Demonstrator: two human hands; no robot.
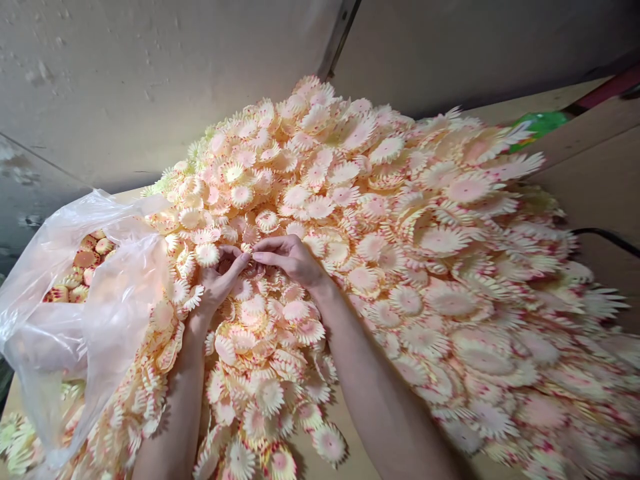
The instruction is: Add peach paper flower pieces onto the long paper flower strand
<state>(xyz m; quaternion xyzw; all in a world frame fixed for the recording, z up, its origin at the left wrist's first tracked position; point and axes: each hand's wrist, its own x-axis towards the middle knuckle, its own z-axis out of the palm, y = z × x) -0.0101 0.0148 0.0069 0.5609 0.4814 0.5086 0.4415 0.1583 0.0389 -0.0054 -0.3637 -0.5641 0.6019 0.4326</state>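
Observation:
My left hand [220,280] and my right hand [293,259] meet over the pile, thumbs and fingers pinched close together. A small pale bit [247,247] shows at the fingertips, but its kind is too small to tell. All around lie round artificial flower petal pieces [345,173], cream and pink with fringed, red-flecked edges. Several of these pieces [194,298] sit right against the back of my left hand and wrist. Below and between my forearms, more petal pieces [270,397] spread down toward me.
A clear plastic bag [125,287] lies open at the left, with tightly curled red-and-cream flower pieces [87,259] inside. The heap reaches far right across the wooden table [345,433]. Behind stands a pale wall [150,80]. A green packet [540,127] and a black cable [607,237] are at right.

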